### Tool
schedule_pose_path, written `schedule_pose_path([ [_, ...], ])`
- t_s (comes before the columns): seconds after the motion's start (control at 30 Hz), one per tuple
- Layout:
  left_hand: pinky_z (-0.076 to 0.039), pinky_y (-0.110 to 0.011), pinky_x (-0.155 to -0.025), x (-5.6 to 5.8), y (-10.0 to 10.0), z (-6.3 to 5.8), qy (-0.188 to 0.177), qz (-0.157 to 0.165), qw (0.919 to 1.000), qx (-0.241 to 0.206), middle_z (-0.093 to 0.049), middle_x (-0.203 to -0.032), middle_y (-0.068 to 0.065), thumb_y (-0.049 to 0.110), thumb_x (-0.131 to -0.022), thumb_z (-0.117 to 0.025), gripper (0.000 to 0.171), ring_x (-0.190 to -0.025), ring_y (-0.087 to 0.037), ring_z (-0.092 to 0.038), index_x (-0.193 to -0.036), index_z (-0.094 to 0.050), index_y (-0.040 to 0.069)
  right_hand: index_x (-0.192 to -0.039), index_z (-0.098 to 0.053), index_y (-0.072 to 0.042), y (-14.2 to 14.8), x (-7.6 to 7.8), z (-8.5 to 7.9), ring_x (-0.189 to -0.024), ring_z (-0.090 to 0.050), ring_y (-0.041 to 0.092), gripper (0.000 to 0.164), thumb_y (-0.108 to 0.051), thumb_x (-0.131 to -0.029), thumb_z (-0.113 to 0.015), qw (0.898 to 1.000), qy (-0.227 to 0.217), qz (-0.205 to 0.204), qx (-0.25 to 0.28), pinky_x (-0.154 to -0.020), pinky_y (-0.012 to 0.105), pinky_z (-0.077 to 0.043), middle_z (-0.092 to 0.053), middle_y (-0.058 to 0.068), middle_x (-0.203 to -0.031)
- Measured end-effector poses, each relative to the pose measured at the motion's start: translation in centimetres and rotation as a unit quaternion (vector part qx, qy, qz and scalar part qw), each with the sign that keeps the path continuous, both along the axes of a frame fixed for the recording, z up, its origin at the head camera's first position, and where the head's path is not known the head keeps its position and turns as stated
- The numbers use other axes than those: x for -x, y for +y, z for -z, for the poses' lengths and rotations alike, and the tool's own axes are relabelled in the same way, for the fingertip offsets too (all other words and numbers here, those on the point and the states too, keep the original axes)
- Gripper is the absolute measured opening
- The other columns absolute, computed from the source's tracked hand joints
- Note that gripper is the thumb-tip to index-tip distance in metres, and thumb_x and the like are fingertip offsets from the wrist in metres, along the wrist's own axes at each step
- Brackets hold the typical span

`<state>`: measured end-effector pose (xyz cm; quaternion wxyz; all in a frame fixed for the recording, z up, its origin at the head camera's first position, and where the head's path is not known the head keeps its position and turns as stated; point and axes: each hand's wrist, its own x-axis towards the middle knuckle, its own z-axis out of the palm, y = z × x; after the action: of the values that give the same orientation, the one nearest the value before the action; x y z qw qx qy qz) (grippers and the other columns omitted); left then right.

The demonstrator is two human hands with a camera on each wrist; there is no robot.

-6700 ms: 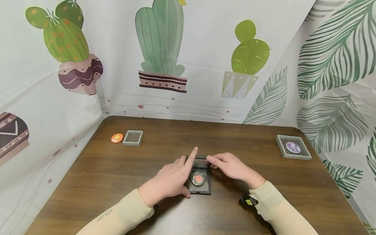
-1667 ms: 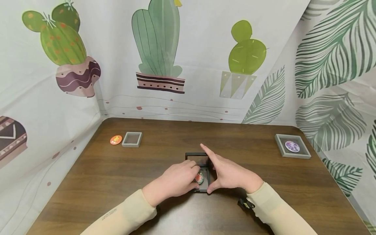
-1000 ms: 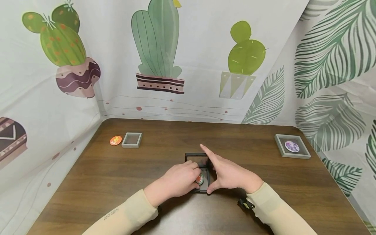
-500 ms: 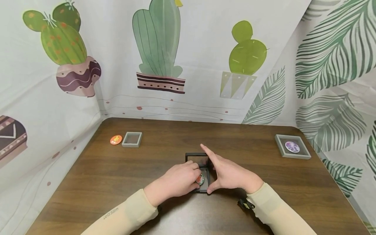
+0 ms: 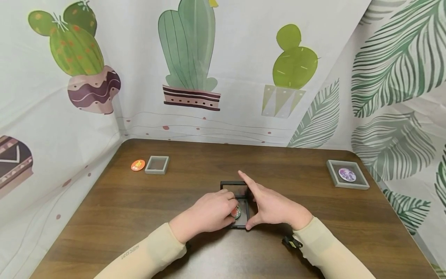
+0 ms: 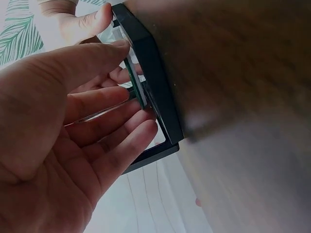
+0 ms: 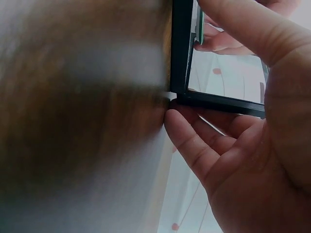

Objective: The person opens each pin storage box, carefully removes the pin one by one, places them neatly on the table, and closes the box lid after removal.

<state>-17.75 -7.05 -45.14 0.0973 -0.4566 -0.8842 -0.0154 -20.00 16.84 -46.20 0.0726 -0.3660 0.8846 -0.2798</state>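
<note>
A black hinged display case [image 5: 248, 215] lies on the table in front of me, its lid [image 5: 232, 183] standing up at the back. My left hand [image 5: 212, 212] pinches a round badge [image 5: 237, 211] with a green rim and a red-and-white face, over the case's film. The left wrist view shows the badge [image 6: 136, 85] edge-on, thumb at one edge and fingers at the other. My right hand [image 5: 273, 203] holds the case's right side, thumb at the front corner and fingers behind the raised lid. My left fingers hide part of the badge and the case's left side.
At the back left lie an orange round badge [image 5: 138, 165] and a small grey frame [image 5: 148, 170]. A larger grey frame [image 5: 331, 174] with a purple round badge [image 5: 347, 174] lies at the back right. A patterned cloth [image 5: 244, 128] hangs behind the table [image 5: 195, 159].
Since the oldest frame, my left hand has moved from the case's left edge onto the badge, and my right hand from the lid's corner to the case's right side. Lately both hands stay nearly still.
</note>
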Motion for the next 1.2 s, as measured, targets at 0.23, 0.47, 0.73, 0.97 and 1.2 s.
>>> schedule_pose_path([
  [0.23,-0.047,-0.025,-0.066,0.1,-0.1,0.0,0.002,0.000,1.0000,0.008,-0.052,-0.088,0.009,0.037,-0.078,-0.078,0.026,-0.081,-0.012,-0.049,-0.087,-0.059,0.021,-0.156,0.013,-0.037,0.1,0.1,0.0,-0.088,-0.058,0.015,0.146,-0.056,-0.055,-0.090,1.000,-0.004,0.005,-0.006,-0.077,0.028,-0.049,-0.047,0.007,-0.132],
  [0.47,-0.047,-0.024,-0.065,0.0,-0.2,-0.1,0.002,0.002,1.0000,0.008,-0.050,-0.086,0.010,0.037,-0.077,-0.078,0.026,-0.081,-0.011,-0.049,-0.085,-0.058,0.022,-0.156,0.013,-0.037,0.1,0.1,-0.1,-0.087,-0.057,0.015,0.146,-0.056,-0.054,-0.090,1.000,-0.002,0.006,-0.010,-0.076,0.028,-0.048,-0.050,0.003,-0.123],
  [0.73,-0.047,-0.025,-0.065,0.0,-0.2,-0.4,0.000,0.001,1.0000,0.007,-0.051,-0.087,0.009,0.034,-0.077,-0.077,0.023,-0.081,-0.011,-0.049,-0.084,-0.059,0.022,-0.156,0.013,-0.036,0.0,0.2,-0.2,-0.088,-0.057,0.015,0.146,-0.054,-0.054,-0.091,1.000,-0.004,0.001,-0.005,-0.077,0.029,-0.049,-0.050,0.004,-0.125],
  [0.97,-0.048,-0.026,-0.066,-0.1,-0.5,-1.0,-0.002,0.001,0.9999,0.011,-0.056,-0.091,0.007,0.035,-0.078,-0.076,0.022,-0.083,-0.012,-0.051,-0.086,-0.062,0.020,-0.156,0.012,-0.037,0.0,0.1,-0.2,-0.089,-0.058,0.014,0.147,-0.055,-0.053,-0.091,1.000,-0.005,0.007,-0.005,-0.078,0.029,-0.049,-0.049,0.004,-0.128],
  [1.2,-0.049,-0.026,-0.067,-0.2,-0.9,-1.8,-0.005,0.001,0.9999,0.010,-0.056,-0.092,0.008,0.034,-0.078,-0.076,0.021,-0.084,-0.011,-0.051,-0.087,-0.063,0.021,-0.156,0.012,-0.038,0.1,-0.1,-0.2,-0.090,-0.058,0.014,0.145,-0.055,-0.054,-0.091,1.000,-0.012,0.009,-0.008,-0.079,0.030,-0.049,-0.048,0.005,-0.132],
])
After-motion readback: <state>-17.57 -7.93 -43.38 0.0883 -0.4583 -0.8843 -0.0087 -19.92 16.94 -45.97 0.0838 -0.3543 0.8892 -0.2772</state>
